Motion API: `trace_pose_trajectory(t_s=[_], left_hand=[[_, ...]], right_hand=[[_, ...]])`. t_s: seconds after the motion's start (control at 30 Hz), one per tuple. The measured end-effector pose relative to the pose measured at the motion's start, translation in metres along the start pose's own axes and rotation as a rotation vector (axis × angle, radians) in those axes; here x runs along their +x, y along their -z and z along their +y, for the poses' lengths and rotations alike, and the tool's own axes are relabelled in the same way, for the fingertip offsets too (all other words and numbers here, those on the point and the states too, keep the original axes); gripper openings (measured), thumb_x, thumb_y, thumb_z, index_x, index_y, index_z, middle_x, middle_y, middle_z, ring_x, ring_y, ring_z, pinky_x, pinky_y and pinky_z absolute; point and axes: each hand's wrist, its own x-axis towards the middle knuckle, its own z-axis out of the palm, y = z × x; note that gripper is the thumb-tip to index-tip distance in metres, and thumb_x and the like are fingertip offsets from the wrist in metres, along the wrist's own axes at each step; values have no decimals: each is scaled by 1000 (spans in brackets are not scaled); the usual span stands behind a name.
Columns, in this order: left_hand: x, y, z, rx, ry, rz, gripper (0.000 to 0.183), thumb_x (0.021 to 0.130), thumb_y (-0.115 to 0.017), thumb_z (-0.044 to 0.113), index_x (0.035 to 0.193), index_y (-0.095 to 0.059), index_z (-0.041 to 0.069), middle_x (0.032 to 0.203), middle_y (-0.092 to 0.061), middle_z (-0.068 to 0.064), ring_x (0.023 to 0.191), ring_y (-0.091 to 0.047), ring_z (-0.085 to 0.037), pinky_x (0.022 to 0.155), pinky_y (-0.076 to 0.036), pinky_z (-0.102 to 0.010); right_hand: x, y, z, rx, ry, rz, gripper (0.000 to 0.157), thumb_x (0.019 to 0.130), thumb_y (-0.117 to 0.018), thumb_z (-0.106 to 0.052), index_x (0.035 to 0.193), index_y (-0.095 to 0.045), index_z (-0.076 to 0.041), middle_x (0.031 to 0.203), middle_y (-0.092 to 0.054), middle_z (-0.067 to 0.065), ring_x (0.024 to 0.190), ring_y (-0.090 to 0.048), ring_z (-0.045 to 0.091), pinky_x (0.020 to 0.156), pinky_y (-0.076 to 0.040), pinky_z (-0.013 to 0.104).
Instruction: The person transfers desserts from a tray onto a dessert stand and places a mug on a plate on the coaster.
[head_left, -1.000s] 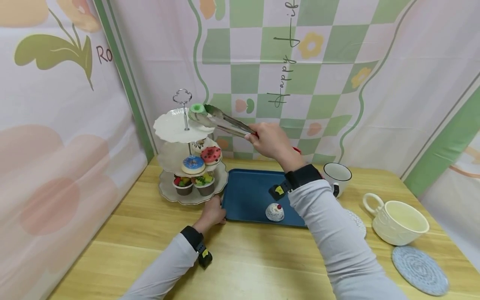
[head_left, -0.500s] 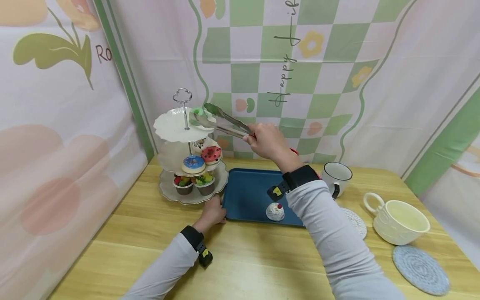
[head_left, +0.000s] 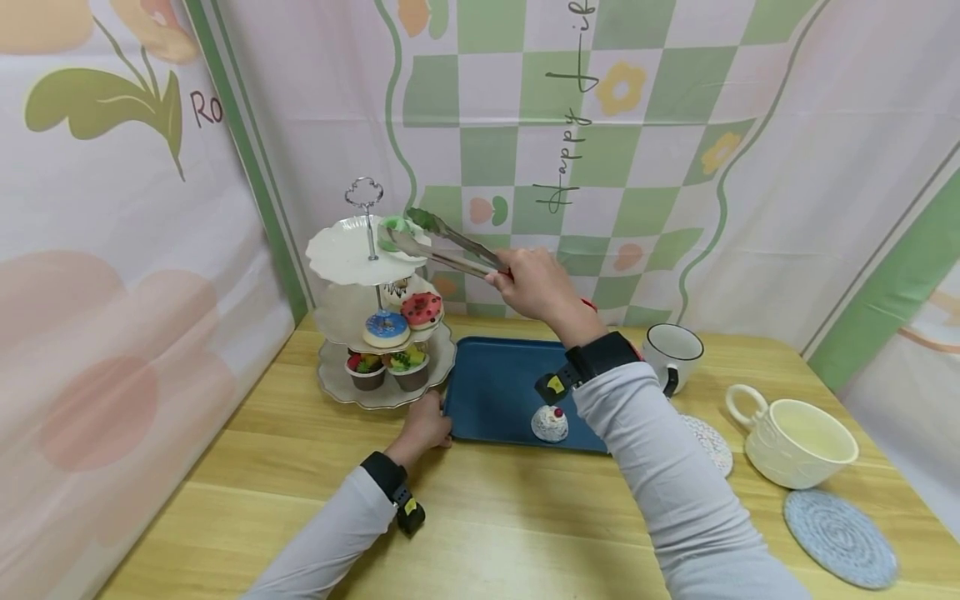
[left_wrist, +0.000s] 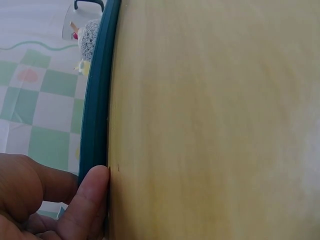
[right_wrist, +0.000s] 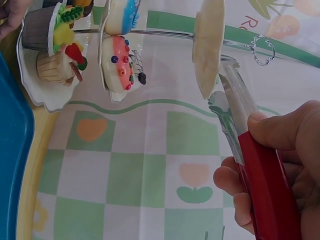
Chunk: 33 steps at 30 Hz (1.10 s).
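Donuts and cupcakes occupy the lower plates of the three-tier cake stand; its rod rises left of the green treat at the top plate's right edge. My left hand pinches the blue tray by its rim. My right hand grips the red-handled tongs, arms parted, long axis running leftward, tips at that treat.

Red-handled tongs, blue tray, green-white checked cloth, seemingly mint-green cake.
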Motion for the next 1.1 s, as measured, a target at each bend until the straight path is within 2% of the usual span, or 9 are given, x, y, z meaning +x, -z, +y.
trace_pose_trajectory(t_s=[0.17,0.3,0.4,0.5,0.63,0.8,1.1], left_hand=[[0,-2,1,4,3,0,21,81,-50,-10,102,-50,-9,77,-53,-17,44,-58,-15,43,-50,-27],[0,-1,1,9,1,-9,23,82,-50,-10,105,-50,-10,79,-53,-17,45,-59,-16,43,-51,-27],[0,-1,1,21,-3,-11,24,83,-51,-9,107,-50,-10,80,-54,-17,46,-59,-16,44,-51,-27],[1,0,0,26,-7,-5,23,83,-51,-9,106,-50,-10,79,-54,-17,46,-59,-16,44,-51,-27],[1,0,-1,13,-6,-15,23,83,-52,-9,106,-50,-10,81,-53,-17,46,-59,-16,44,-51,-27],[0,-1,1,12,7,-15,25,83,-52,-9,108,-50,-9,85,-54,-19,46,-59,-15,45,-51,-27],[2,0,0,40,17,-21,22,83,-53,-8,105,-50,-8,80,-54,-15,46,-59,-14,45,-51,-26]], right_hand=[[-5,3,3,30,30,7,19,94,-57,-19,99,-62,-2,67,-48,7,53,-44,21,52,-34,31],[-15,5,6,51,68,44,14,93,-58,-16,89,-59,-2,62,-44,7,51,-40,21,52,-31,31],[-24,6,10,60,78,71,13,93,-57,-15,88,-58,-3,60,-43,6,49,-38,20,50,-30,30],[-33,6,14,72,82,98,18,94,-56,-14,104,-63,0,60,-46,5,45,-38,19,47,-30,30],[-47,6,22,61,93,135,31,93,-56,-12,120,-59,5,57,-45,5,43,-35,16,45,-29,30],[-63,4,33,50,116,165,29,92,-57,-9,116,-59,7,54,-42,2,43,-32,13,44,-27,29],[-92,-3,46,10,92,164,31,91,-59,-9,118,-59,7,50,-37,-2,39,-28,11,41,-24,27]])
